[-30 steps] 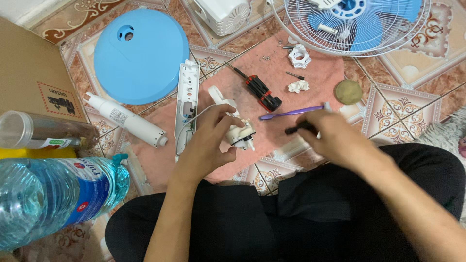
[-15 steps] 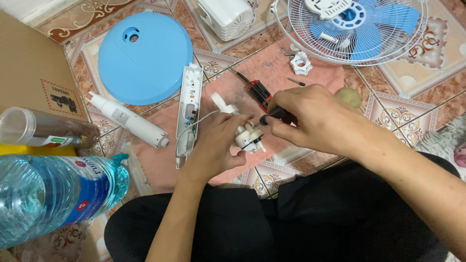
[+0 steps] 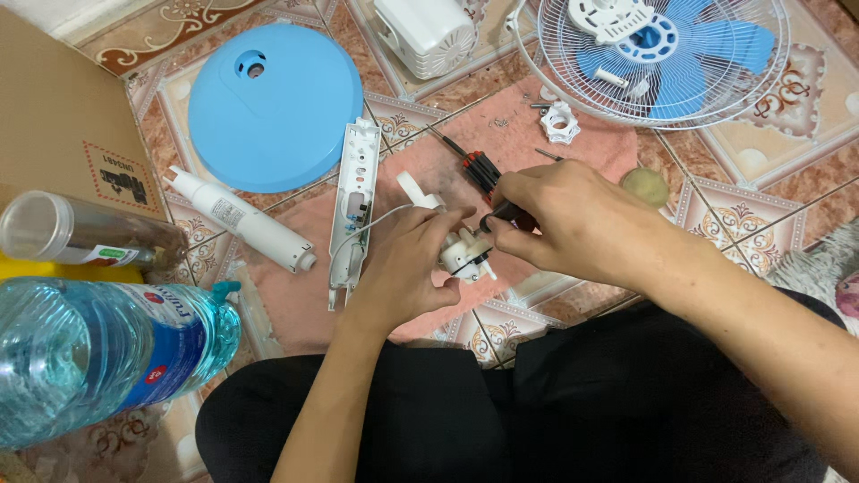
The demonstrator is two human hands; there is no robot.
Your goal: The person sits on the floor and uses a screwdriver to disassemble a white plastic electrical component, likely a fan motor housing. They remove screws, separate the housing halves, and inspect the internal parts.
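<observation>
The left hand (image 3: 403, 268) grips the small white switch unit (image 3: 465, 253) above the pink mat (image 3: 295, 295), while the right hand (image 3: 564, 219), fingers pinching a dark-handled screwdriver (image 3: 506, 215), drives its tip into it; next, steady turning pressure.

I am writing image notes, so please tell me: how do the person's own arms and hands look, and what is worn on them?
Both forearms are bare, with no sleeves in view. The left hand and right hand wear no gloves, and no rings, watch or bracelet are visible.
</observation>
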